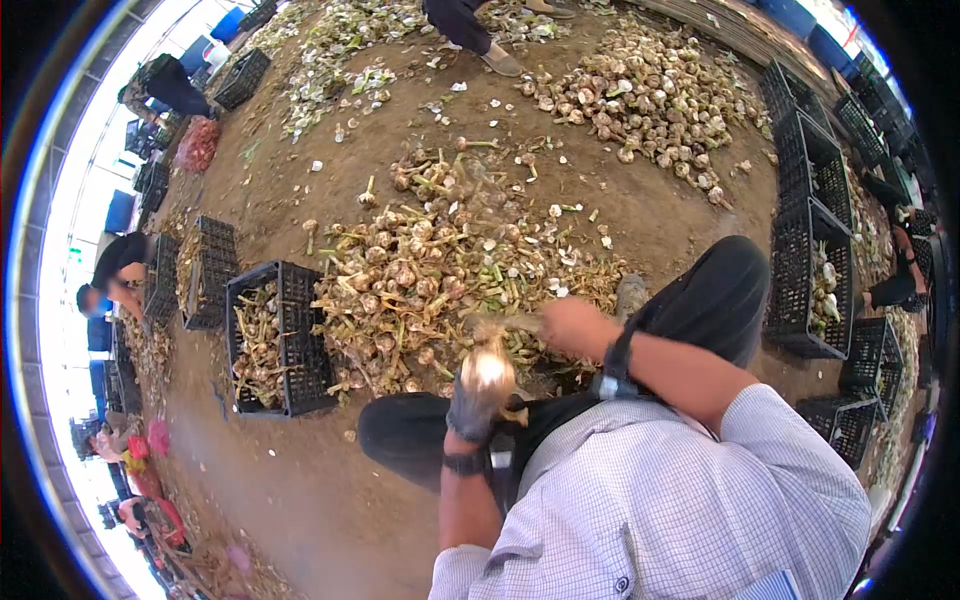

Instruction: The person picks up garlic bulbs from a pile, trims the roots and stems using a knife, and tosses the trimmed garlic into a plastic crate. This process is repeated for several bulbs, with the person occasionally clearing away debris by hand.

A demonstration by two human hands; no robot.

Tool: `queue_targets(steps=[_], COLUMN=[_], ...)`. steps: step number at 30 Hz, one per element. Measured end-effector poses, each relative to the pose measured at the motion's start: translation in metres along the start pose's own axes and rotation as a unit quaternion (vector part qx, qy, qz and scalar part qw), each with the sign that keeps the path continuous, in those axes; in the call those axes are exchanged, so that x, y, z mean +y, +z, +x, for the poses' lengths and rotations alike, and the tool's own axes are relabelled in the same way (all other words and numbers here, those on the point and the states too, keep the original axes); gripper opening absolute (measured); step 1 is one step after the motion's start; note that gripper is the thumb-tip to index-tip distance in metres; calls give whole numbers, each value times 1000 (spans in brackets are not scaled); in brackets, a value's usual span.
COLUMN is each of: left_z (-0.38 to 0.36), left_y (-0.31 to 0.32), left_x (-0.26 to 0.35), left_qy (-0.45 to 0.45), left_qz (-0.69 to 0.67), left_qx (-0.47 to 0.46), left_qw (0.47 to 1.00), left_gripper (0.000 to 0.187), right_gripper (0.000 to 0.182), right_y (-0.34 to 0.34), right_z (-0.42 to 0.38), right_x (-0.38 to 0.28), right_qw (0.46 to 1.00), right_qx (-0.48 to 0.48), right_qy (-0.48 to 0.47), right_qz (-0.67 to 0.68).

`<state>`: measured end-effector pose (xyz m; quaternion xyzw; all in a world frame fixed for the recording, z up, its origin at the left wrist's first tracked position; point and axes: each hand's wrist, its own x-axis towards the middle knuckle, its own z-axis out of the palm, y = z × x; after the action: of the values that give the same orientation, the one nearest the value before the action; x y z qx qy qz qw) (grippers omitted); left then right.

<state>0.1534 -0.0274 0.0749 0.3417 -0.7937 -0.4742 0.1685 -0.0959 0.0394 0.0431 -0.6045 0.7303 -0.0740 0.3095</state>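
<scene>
My left hand (478, 405), in a dark grey glove, is closed around a garlic bulb (490, 368) held up in front of my lap. The bulb's pale side faces up and its shaggy end points away from me. My bare right hand (578, 327) grips a knife (518, 322), its blade reaching left to the bulb's shaggy end; the handle is hidden in my fist. Just beyond both hands spreads a pile of untrimmed garlic (405, 275) with dry stalks and leaves.
A black crate (305, 345) of garlic stalks stands left of the pile. More black crates (815, 290) line the right side. A larger heap of garlic bulbs (665, 95) lies at the back right. Another person's foot (502, 62) shows at the top; other people crouch at left.
</scene>
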Motion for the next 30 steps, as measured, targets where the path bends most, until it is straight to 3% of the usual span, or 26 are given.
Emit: queue_targets(steps=[1,2,3,4,7,9,10,12,13,17,18,20,22,25,27,29,30], left_z=[-5,-1,8,14,26,31,33,38,39,43,39,32,34,41,34,40,42], left_y=[-10,-24,-30,-33,-30,-4,1,11,16,31,19,29,36,30,15,32,30], left_x=[16,39,50,54,45,6,10,22,30,24,48,24,-8,-2,40,2,0], left_qy=[65,159,169,147,-11,-27,-4,-24,-65,-39,-18,-21,-120,-285,-116,56,6], left_qz=[-12,-19,-33,-44,-128,-242,-194,-224,-303,-182,-119,-223,-482,-658,-432,-279,-357], left_qx=[17,32,34,27,-5,9,0,-33,-56,-95,-69,-7,9,-77,-92,-106,-145], left_qw=[998,987,984,988,992,970,981,974,949,978,990,974,868,693,890,953,923], left_gripper=[22,23,23,24,32,41,47,52,52,72,71,65,48,41,36,33,30], right_gripper=[24,25,26,28,32,40,44,48,51,47,45,44,41,41,44,44,36], right_y=[12,25,23,19,2,-34,-48,-57,-55,-46,-49,-62,-74,-78,-68,-56,-54], right_z=[4,-8,-11,-13,-1,-17,-27,-37,-42,-41,-43,-49,-56,-57,-52,-52,-55], right_x=[22,25,33,33,6,-32,-48,-63,-65,-61,-62,-60,-66,-74,-77,-70,-66], right_qw=[995,997,997,996,977,935,905,875,857,822,811,863,900,926,942,948,937], right_qx=[-67,-22,24,62,60,46,32,55,66,70,72,94,171,191,199,203,235], right_qy=[74,80,73,60,110,94,86,40,20,37,47,59,14,-69,-128,-161,-172], right_qz=[-30,1,12,19,173,338,415,480,511,564,579,494,401,319,237,184,191])
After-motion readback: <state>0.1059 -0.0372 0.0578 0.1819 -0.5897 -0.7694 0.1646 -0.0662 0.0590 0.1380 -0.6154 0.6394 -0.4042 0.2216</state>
